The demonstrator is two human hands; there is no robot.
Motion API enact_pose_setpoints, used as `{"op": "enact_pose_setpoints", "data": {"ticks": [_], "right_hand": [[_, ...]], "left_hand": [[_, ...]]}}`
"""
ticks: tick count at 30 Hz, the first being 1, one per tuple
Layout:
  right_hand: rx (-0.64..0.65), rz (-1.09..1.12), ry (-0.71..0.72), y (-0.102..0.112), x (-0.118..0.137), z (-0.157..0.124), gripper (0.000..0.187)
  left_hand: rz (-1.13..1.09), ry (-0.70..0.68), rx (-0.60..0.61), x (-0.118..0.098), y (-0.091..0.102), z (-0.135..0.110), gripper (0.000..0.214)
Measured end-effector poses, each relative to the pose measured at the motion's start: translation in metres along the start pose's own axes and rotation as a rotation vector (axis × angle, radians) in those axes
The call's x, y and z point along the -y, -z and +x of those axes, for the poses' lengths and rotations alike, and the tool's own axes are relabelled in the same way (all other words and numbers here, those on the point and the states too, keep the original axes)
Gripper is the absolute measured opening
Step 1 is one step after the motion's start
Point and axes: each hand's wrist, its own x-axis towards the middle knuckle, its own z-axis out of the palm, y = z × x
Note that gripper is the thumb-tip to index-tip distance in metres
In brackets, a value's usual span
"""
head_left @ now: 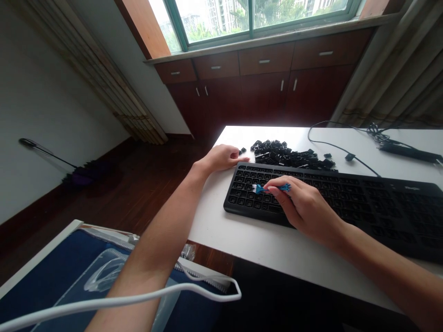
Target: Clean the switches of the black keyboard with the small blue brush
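Below a green-framed window, dark red-brown cabinets line the wall behind a white desk. On it, a black keyboard with bare square key sockets runs lengthwise from just beside the left hand to well past the right hand, its near edge passing beneath the right palm. The right thumb and fingers pinch a small blue brush over the keyboard's left-end sockets. The brush's white bristles point away from the right hand, to its left, and the frayed-looking blue end pokes out above the knuckles; its long axis lies nearly level across the view, roughly along the keyboard's length. The left hand rests by the far left corner with its fingers curled and one digit stretched toward the frame, though whether it presses on the edge is hard to tell. A loose black keycap sits just beyond that hand, a heap of black keycaps spreads to its right, and a bundled black cable lies farther off, beyond the right hand.
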Motion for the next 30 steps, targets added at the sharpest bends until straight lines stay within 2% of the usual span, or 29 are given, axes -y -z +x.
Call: {"op": "enact_pose_setpoints", "data": {"ticks": [3,8,30], "right_hand": [[0.028,0.02,-0.006,0.0007,0.0007,0.0,0.016],[-0.02,-0.023,-0.023,-0.0008,-0.0009,-0.0014,0.013],[-0.012,-0.02,0.09,-0.0018,0.0008,-0.0008,0.019]], "left_hand": [[0.0,0.004,-0.001,0.0004,-0.0005,0.0001,0.057],[0.008,-0.006,-0.014,0.0005,-0.001,-0.0003,0.057],[0.014,-0.003,-0.007,-0.0002,-0.0008,-0.0001,0.056]]}}
